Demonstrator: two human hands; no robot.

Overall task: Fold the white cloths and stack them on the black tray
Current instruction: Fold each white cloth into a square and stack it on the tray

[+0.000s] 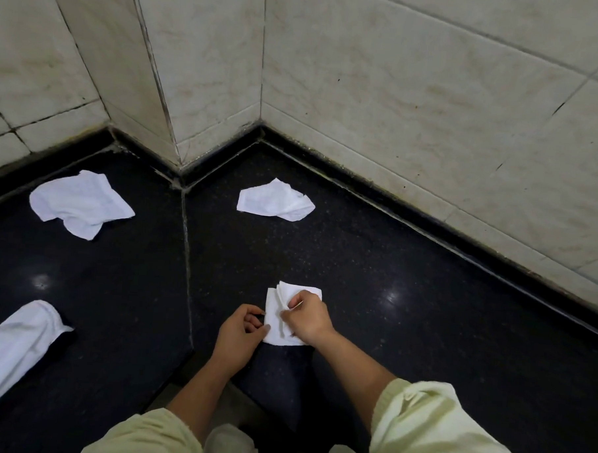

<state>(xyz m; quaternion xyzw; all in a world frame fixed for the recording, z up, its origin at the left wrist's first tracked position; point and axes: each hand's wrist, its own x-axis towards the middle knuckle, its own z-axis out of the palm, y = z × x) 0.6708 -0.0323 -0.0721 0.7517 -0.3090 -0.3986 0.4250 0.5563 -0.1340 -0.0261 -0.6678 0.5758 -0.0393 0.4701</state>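
Observation:
A small white cloth (276,314), partly folded, lies on the black speckled counter (374,281) in front of me. My right hand (308,318) pinches a raised fold of it from the right. My left hand (241,333) pinches its lower left edge with curled fingers. A crumpled white cloth (276,200) lies farther back near the wall corner. Another crumpled white cloth (81,203) lies at the back left. A fourth white cloth (14,347), rolled long, lies at the left edge. No black tray shows in this view.
Pale tiled walls (399,93) rise behind the counter and form a jutting corner at the back centre. A seam (186,255) runs across the counter left of my hands. The counter's front edge is near my forearms, in pale yellow sleeves.

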